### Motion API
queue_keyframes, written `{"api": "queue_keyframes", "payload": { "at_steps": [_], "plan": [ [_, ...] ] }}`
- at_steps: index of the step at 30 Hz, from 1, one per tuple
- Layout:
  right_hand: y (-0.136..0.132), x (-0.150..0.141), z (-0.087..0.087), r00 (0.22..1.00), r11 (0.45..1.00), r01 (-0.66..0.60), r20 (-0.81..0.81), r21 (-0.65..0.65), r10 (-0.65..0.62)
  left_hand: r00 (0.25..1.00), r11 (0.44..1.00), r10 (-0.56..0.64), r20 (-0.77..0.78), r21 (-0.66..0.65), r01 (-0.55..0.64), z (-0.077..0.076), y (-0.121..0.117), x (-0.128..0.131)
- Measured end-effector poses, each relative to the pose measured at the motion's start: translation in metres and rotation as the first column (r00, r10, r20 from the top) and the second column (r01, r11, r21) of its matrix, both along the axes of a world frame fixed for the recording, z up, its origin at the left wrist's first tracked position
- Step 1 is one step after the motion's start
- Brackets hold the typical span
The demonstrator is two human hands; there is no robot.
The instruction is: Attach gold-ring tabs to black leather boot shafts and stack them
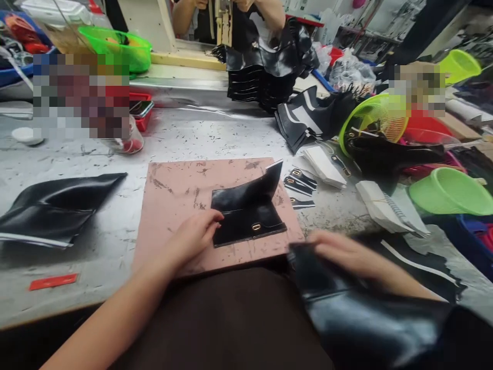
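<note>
A folded black leather piece (242, 218) with a small gold buckle lies on the pink board (169, 205), its upper flap standing up. My left hand (200, 228) is closed on the left edge of this piece, with thumb and fingertips together. At the board's right front corner, my right hand (331, 249) grips a second, larger black leather piece (370, 318). That piece hangs over my lap and is blurred by motion. Right of the board lie several small black straps (300, 181) with gold buckles and white edges.
Black leather pieces (54, 205) lie at the left, behind a red strip (53, 281). Stacked leather (265, 77) stands at the back. White strip bundles (325, 167), a green basket (452, 192) and more leather (419, 262) are at the right. Another person's arms (265, 13) show behind.
</note>
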State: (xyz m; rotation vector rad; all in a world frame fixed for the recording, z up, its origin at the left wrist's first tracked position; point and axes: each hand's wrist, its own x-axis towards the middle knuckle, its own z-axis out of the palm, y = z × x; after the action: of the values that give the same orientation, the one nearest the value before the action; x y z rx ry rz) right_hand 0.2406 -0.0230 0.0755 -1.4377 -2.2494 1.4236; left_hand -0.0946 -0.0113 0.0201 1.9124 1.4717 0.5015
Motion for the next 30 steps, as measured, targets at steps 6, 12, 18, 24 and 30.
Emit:
{"api": "queue_keyframes", "payload": {
  "at_steps": [6, 12, 18, 24, 30],
  "plan": [
    [-0.004, -0.132, -0.037, 0.85, 0.77, -0.516, 0.341, 0.376, 0.402, 0.996, 0.996, -0.086, -0.025, 0.034, 0.087, -0.006, -0.016, -0.014],
    [0.005, -0.142, -0.043, 0.787, 0.678, -0.591, 0.496, 0.437, 0.367, 0.965, 0.899, -0.254, -0.068, 0.352, 0.261, -0.013, -0.043, -0.027],
    [0.008, -0.152, -0.044, 0.794, 0.678, -0.58, 0.497, 0.451, 0.349, 0.886, 0.668, -0.376, -0.271, 0.583, 0.462, -0.017, -0.071, -0.037],
    [0.009, -0.152, -0.044, 0.802, 0.68, -0.571, 0.491, 0.46, 0.342, 0.855, 0.66, -0.375, -0.358, 0.544, 0.517, -0.02, -0.074, -0.036],
    [0.01, -0.152, -0.045, 0.801, 0.687, -0.567, 0.498, 0.454, 0.332, 0.848, 0.653, -0.322, -0.421, 0.549, 0.521, -0.018, -0.073, -0.032]
  ]
}}
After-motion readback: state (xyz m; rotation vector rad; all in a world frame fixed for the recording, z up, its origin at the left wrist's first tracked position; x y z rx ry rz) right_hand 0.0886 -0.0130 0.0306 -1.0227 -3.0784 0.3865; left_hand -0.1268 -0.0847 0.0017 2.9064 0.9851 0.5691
